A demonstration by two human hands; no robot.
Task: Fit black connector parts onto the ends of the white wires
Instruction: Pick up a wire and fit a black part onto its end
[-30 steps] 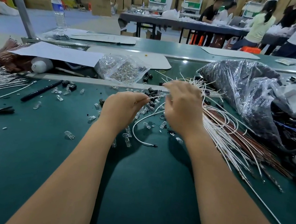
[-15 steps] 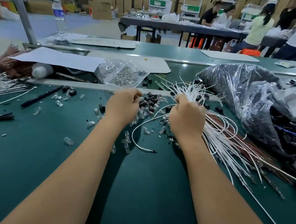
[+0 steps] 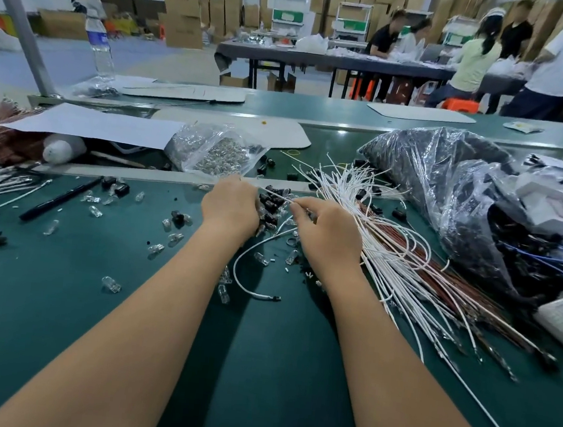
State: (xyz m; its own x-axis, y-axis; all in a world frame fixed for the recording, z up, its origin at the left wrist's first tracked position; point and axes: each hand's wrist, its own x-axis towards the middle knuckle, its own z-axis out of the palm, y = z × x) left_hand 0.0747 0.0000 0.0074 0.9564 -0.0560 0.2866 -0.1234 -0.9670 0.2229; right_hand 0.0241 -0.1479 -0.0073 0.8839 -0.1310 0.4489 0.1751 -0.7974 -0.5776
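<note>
A heap of small black connector parts (image 3: pixel 271 205) lies on the green table between my two hands. My left hand (image 3: pixel 231 205) rests on the heap's left side with its fingers curled down into the parts; what they hold is hidden. My right hand (image 3: pixel 326 233) pinches a thin white wire (image 3: pixel 277 194) whose end points left over the heap. A large fanned bundle of white wires (image 3: pixel 386 258) lies under and right of that hand. One loose white wire with a black end (image 3: pixel 249 279) curves on the table below the hands.
Clear glass bulbs (image 3: pixel 111 284) are scattered over the left of the green table (image 3: pixel 57 312). A clear bag of bulbs (image 3: pixel 217 152) and white paper lie behind. A big plastic bag of black parts (image 3: pixel 463 203) fills the right. A black pen (image 3: pixel 61 197) lies left. People work at a far table.
My right hand moved down and left from the wire bundle to the connector heap with a wire. My left hand shifted onto the heap.
</note>
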